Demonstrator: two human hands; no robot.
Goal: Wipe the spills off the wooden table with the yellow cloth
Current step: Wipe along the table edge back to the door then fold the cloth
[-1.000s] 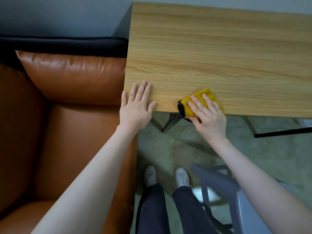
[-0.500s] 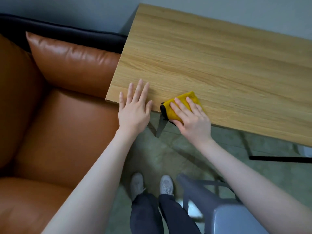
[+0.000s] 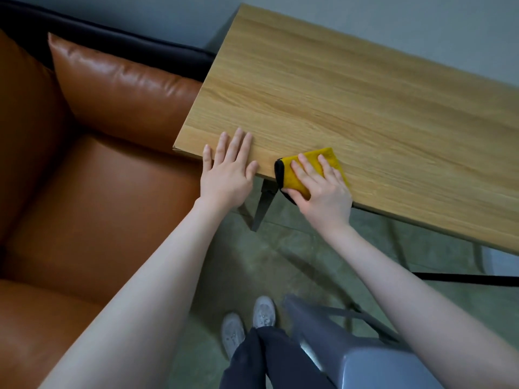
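Observation:
The wooden table [image 3: 351, 102] fills the upper right of the head view, its near-left corner toward me. A folded yellow cloth [image 3: 310, 165] with a black edge lies on the table's near edge, partly hanging over it. My right hand [image 3: 323, 192] presses flat on the cloth, fingers spread over it. My left hand [image 3: 229, 172] lies flat and open on the table's near edge, close to the corner, a short gap left of the cloth. I see no spill on the bare wood.
An orange leather sofa [image 3: 92, 153] with a cushion stands against the table's left end. A grey chair [image 3: 351, 346] is at the lower right beside my legs. A dark table leg [image 3: 262, 206] slants down under the near edge.
The view has swung, so the table now appears tilted and farther right. My right hand and the cloth stay at the near edge beside my left hand, with little movement along the table.

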